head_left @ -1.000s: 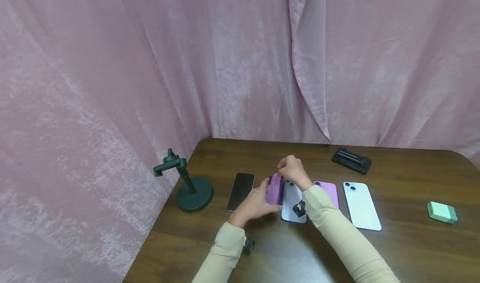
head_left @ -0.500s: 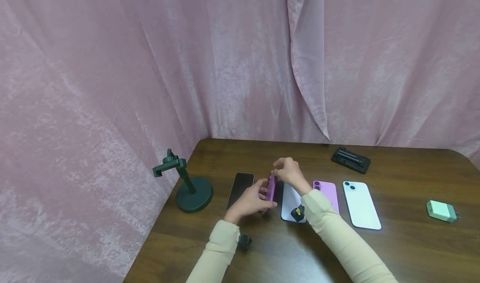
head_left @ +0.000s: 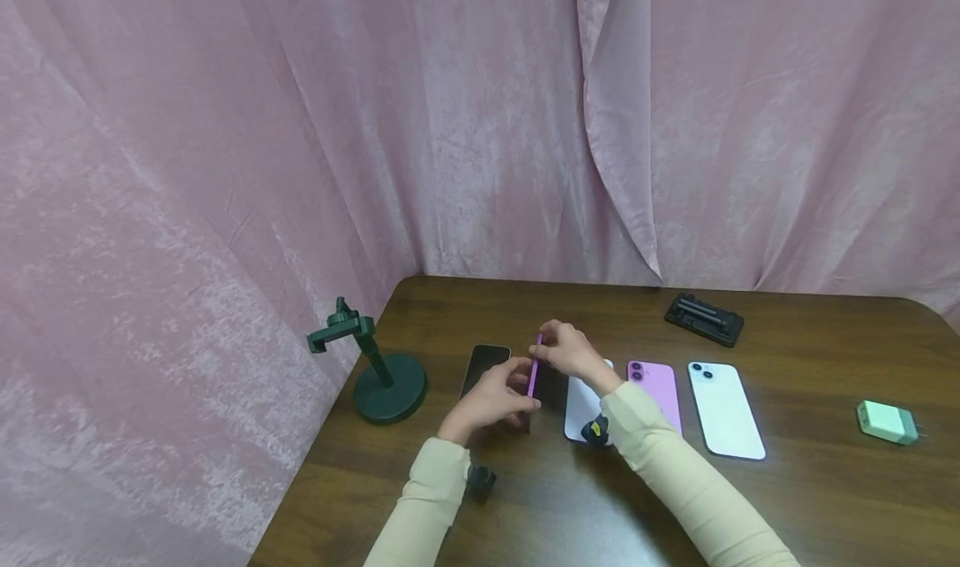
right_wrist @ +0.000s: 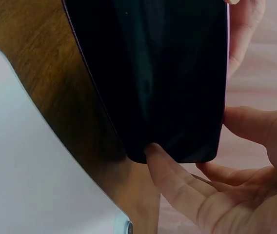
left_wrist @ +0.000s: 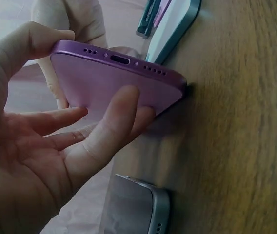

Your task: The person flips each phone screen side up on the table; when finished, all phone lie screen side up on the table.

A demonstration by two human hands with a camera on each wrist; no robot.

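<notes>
Both hands hold a purple smartphone [head_left: 534, 377] raised on its long edge above the table, seen edge-on in the head view. My left hand [head_left: 491, 398] grips its near end; in the left wrist view its thumb and fingers touch the edge and the purple back [left_wrist: 72, 80], beside the charging port [left_wrist: 120, 59]. At the far end my right hand [head_left: 572, 353] pinches the phone, one finger on the dark screen [right_wrist: 177, 83] in the right wrist view. A phone with a black screen [head_left: 483, 367] lies left of the hands, and a pale blue phone [head_left: 580, 408] lies under the right wrist.
A lilac phone [head_left: 657, 388] and a white phone [head_left: 725, 413] lie face down to the right. On the left stands a dark green phone stand [head_left: 390, 389]. A black case [head_left: 703, 320] sits at the back, and a mint-green charger plug [head_left: 887, 423] at far right.
The held purple phone has shifted left, away from the pale blue phone, and turned from showing a broad side to edge-on. Both hands moved left with it.
</notes>
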